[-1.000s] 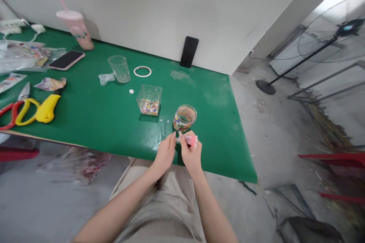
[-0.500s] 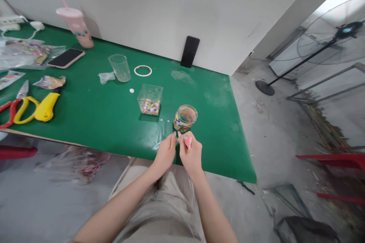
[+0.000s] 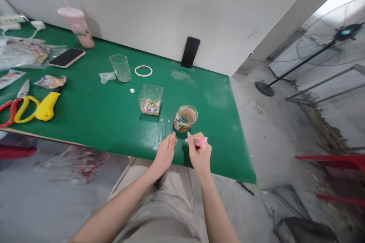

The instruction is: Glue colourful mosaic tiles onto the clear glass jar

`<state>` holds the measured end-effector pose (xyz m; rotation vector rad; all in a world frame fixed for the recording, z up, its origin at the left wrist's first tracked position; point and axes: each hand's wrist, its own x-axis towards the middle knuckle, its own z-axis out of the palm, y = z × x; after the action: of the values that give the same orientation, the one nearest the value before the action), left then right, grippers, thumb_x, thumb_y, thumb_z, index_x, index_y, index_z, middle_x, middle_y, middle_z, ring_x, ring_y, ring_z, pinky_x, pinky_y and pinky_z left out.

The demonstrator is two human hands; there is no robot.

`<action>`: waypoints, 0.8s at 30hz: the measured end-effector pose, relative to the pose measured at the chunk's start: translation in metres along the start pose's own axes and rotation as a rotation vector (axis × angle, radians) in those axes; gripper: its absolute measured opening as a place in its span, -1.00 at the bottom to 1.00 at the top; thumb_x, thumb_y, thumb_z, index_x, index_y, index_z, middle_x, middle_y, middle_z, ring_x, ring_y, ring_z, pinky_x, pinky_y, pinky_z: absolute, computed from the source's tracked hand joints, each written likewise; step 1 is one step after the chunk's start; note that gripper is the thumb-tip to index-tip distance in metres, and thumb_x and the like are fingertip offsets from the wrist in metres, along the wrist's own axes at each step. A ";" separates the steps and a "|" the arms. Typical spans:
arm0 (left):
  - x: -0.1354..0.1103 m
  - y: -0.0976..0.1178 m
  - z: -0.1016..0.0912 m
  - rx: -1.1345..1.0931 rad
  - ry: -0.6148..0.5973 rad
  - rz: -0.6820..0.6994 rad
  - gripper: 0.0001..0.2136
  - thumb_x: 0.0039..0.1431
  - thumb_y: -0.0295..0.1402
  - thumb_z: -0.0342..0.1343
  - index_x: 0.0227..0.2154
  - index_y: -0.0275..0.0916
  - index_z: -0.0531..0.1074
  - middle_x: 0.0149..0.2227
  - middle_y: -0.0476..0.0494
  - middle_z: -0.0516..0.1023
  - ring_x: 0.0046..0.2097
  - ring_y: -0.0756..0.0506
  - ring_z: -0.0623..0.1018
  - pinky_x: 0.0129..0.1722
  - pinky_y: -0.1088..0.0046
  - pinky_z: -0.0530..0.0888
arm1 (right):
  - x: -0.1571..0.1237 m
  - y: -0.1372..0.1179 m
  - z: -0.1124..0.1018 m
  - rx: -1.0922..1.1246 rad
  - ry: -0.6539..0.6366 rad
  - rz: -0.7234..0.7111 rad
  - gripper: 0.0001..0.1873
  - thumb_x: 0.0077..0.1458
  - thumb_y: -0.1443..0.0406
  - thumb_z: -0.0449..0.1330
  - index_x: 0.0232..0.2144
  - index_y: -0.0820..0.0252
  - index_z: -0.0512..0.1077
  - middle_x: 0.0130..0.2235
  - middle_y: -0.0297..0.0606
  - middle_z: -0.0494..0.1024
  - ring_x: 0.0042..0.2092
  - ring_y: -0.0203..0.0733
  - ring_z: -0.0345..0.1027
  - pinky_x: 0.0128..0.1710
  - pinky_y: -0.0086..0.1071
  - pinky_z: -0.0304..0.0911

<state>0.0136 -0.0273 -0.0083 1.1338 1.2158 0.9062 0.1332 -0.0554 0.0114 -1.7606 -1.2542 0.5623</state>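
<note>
Both bare forearms extend forward from the lap, converging. Left hand (image 3: 165, 154) back-up, fingers (image 3: 172, 136) together, pointing forward; grip not discernible. Right hand (image 3: 201, 156) just beside it, not touching, fingers (image 3: 190, 138) pinched closed.

- A green rectangular table top (image 3: 99, 114) is set against a white wall panel (image 3: 171, 7).
- A pink lidded tumbler with a straw (image 3: 76, 26) is placed at the back left, near a flat-lying phone with a dark screen (image 3: 67, 57).
- A clear plastic cup (image 3: 121, 67) is stood upright between a crumpled clear wrapper (image 3: 107, 77) and a white ring (image 3: 143, 70).
- A black flat slab (image 3: 190, 52) is leaned on the wall panel.
- Yellow-handled shears (image 3: 37, 108) are laid at the left edge.
- A wire-guarded pedestal fan (image 3: 336, 34) is seen to the right, on the floor.
</note>
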 end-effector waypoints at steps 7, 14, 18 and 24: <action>0.000 0.002 -0.001 -0.211 -0.038 -0.090 -0.57 0.04 0.09 0.00 -0.57 -0.20 0.13 -0.63 0.17 0.02 -0.61 0.11 0.05 -0.63 0.58 0.03 | 0.023 0.034 -0.017 -0.002 -0.247 0.252 -0.55 0.03 0.01 0.11 -0.71 0.18 0.30 -0.74 -0.33 0.39 -0.66 -0.28 0.29 -0.58 -0.44 0.19; -0.003 0.022 -0.005 -0.343 -0.087 -0.133 -0.49 -0.08 0.14 0.10 -0.60 -0.21 0.08 -0.63 0.19 -0.02 -0.62 0.15 -0.02 -0.65 0.61 -0.05 | 0.045 0.036 -0.022 -0.125 -0.349 0.366 -0.65 -0.04 0.03 0.19 -0.52 0.21 0.36 -0.68 -0.34 0.46 -0.68 -0.29 0.31 -0.63 -0.47 0.18; -0.006 0.030 -0.008 -0.375 -0.114 -0.140 -0.49 -0.10 0.15 0.11 -0.61 -0.21 0.09 -0.64 0.20 -0.02 -0.62 0.15 -0.03 -0.65 0.61 -0.06 | 0.052 0.035 -0.032 -0.348 -0.194 0.387 -0.61 -0.06 -0.02 0.18 -0.41 0.18 0.32 -0.56 -0.26 0.50 -0.50 -0.17 0.40 -0.52 -0.41 0.15; -0.009 0.038 -0.009 -0.394 -0.130 -0.133 -0.49 -0.10 0.13 0.13 -0.62 -0.22 0.10 -0.64 0.19 -0.03 -0.62 0.15 -0.02 -0.65 0.61 -0.06 | 0.049 0.033 -0.038 -0.520 -0.168 0.396 -0.57 0.02 -0.08 0.07 -0.36 0.15 0.29 -0.45 -0.17 0.53 -0.34 -0.04 0.44 -0.45 -0.37 0.09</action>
<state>0.0052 -0.0255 0.0311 0.7739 0.9424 0.9070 0.1989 -0.0288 0.0089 -2.4726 -1.2443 0.6570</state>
